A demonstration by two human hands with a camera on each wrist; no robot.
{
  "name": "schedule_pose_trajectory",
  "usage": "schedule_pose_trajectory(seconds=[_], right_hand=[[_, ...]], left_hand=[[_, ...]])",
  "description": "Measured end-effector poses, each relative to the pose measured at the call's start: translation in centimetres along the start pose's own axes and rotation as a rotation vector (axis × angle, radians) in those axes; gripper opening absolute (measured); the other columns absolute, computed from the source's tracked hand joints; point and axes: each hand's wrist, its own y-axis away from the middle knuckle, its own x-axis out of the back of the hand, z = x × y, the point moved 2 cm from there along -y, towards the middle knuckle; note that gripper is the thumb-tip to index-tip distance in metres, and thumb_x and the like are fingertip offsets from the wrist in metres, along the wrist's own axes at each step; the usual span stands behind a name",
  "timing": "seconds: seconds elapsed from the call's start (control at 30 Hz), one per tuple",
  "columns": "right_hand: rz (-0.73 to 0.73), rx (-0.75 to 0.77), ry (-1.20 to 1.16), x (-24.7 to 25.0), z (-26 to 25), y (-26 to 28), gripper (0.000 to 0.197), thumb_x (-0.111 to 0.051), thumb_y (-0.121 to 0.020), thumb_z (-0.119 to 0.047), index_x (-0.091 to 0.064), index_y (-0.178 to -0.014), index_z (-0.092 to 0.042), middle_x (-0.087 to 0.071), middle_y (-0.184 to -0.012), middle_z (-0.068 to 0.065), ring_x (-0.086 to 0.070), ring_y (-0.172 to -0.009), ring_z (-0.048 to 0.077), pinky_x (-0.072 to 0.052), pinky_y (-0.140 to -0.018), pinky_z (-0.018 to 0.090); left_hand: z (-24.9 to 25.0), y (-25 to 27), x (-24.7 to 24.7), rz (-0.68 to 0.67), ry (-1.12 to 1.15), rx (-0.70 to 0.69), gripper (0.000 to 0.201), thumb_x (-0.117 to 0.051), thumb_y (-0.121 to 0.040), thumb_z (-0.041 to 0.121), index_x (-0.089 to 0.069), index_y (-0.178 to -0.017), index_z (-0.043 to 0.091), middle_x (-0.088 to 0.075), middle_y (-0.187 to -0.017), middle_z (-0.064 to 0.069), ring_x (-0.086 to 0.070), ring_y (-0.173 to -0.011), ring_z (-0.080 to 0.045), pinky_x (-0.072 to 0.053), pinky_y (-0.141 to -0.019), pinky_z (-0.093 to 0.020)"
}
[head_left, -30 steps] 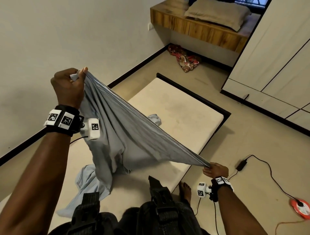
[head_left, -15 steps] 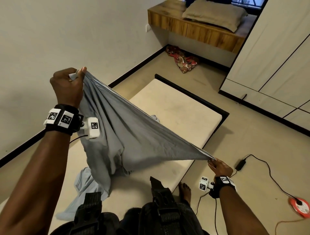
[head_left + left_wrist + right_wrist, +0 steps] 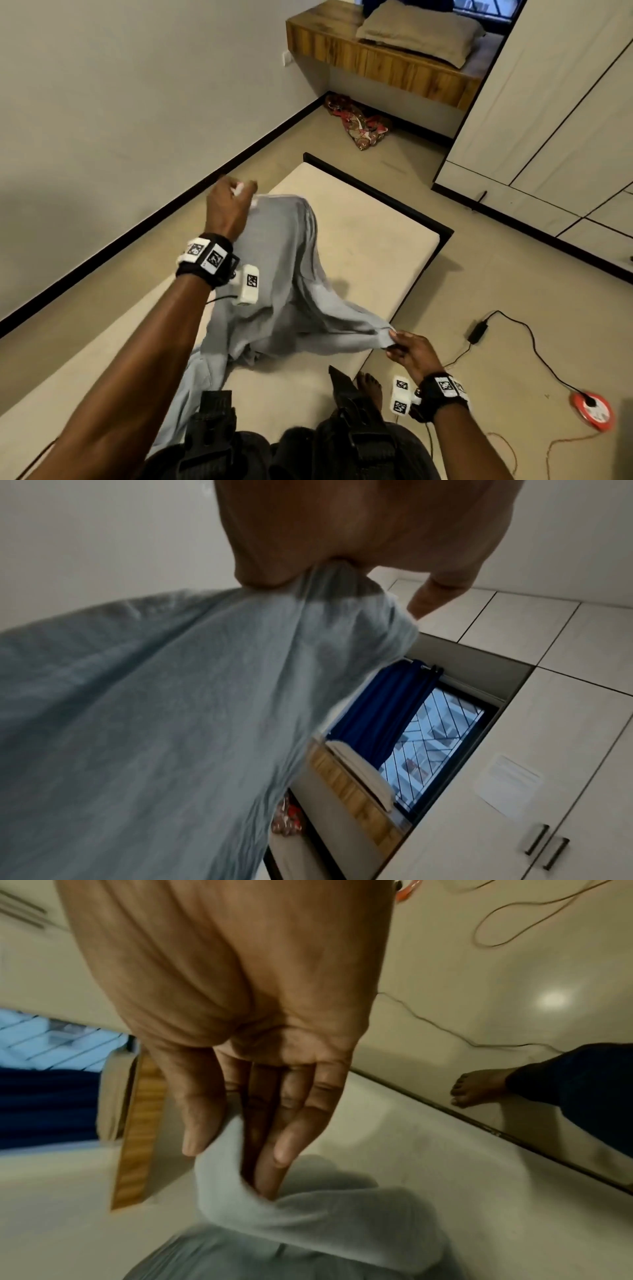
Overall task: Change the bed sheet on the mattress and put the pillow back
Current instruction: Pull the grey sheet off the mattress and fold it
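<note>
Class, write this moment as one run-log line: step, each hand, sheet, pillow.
step: spreading sheet | left hand: grips grey sheet corner, raised over mattress | right hand: pinches other corner | pillow: on wooden ledge

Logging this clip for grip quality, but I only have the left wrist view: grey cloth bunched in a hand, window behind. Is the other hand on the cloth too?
Observer: Yes. The right hand pinches a corner of the grey sheet, low beside the mattress edge.
Operator: How does that pinch look?
Observer: In the right wrist view the thumb is on one side of the fabric and the fingers on the other, nearly straight.
Operator: Is the sheet spread out yet?
Observer: No. It hangs bunched from the left hand, its lower folds lying on the bare mattress.
Operator: And the pillow?
Observer: The pillow lies on the wooden ledge by the window.
</note>
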Motion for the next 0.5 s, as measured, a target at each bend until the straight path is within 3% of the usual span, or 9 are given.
schedule_pose_trajectory(seconds=[0.07,0.17,0.23,0.3,0.37,0.43,0.5], right_hand=[[-0.066,-0.015,0.029,-2.7,-0.1,1.0,0.01,-0.07,-0.084,-0.005,-0.068,-0.092,0.002,-0.068,-0.075,0.016,-0.067,-0.06,0.023,-0.057,-0.06,0.03],[-0.152,0.023,0.037,-7.2,-0.9,2.3,0.022,-0.071,-0.082,-0.013,-0.067,-0.096,0.003,-0.069,-0.074,0.018,-0.067,-0.06,0.024,-0.056,-0.059,0.029],[-0.21,0.067,0.014,-10.4,-1.5,3.2,0.016,-0.069,-0.085,-0.014,-0.067,-0.094,0.0,-0.069,-0.078,0.017,-0.07,-0.064,0.023,-0.056,-0.059,0.028],[-0.272,0.088,0.016,-13.5,-1.8,4.3,0.004,-0.067,-0.09,-0.009,-0.067,-0.09,-0.004,-0.071,-0.08,0.014,-0.074,-0.07,0.026,-0.056,-0.059,0.026],[-0.317,0.109,0.048,-15.8,-1.6,5.4,0.004,-0.069,-0.09,-0.007,-0.068,-0.092,-0.003,-0.07,-0.081,0.012,-0.075,-0.074,0.029,-0.056,-0.061,0.027],[-0.336,0.129,0.093,-17.1,-1.4,6.3,0.006,-0.071,-0.089,-0.006,-0.071,-0.092,-0.001,-0.07,-0.083,0.014,-0.074,-0.075,0.032,-0.058,-0.061,0.027],[-0.331,0.151,0.12,-17.4,-1.1,7.0,0.006,-0.072,-0.088,-0.006,-0.074,-0.089,-0.001,-0.07,-0.086,0.017,-0.073,-0.076,0.034,-0.057,-0.061,0.027]], left_hand=[[-1.6,2.3,-1.8,-0.054,0.013,0.04,0.048,-0.048,-0.081,0.048,-0.06,-0.078,0.002,-0.055,-0.069,-0.002,-0.046,-0.065,-0.019,-0.036,-0.061,-0.034],[-3.6,6.1,-4.0,-0.139,0.074,0.156,0.052,-0.042,-0.081,0.048,-0.062,-0.079,-0.001,-0.059,-0.078,-0.012,-0.048,-0.073,-0.021,-0.045,-0.074,-0.047],[-4.3,9.0,-5.2,-0.205,0.164,0.237,0.046,-0.043,-0.085,0.041,-0.061,-0.078,-0.001,-0.06,-0.079,-0.014,-0.048,-0.077,-0.021,-0.043,-0.074,-0.043],[-5.1,11.9,-6.4,-0.28,0.213,0.289,0.032,-0.047,-0.091,0.033,-0.053,-0.072,0.008,-0.059,-0.074,-0.013,-0.049,-0.077,-0.018,-0.041,-0.072,-0.037],[-6.2,14.6,-7.6,-0.349,0.193,0.256,0.025,-0.053,-0.093,0.024,-0.052,-0.071,0.014,-0.058,-0.069,-0.003,-0.053,-0.073,-0.013,-0.045,-0.074,-0.035],[-7.0,16.6,-8.1,-0.36,0.186,0.183,0.029,-0.055,-0.093,0.015,-0.049,-0.066,0.021,-0.053,-0.063,0.007,-0.049,-0.066,-0.011,-0.04,-0.071,-0.034],[-7.2,17.7,-7.8,-0.345,0.207,0.14,0.028,-0.055,-0.094,0.02,-0.045,-0.068,0.025,-0.051,-0.064,0.011,-0.048,-0.065,-0.01,-0.04,-0.069,-0.033]])
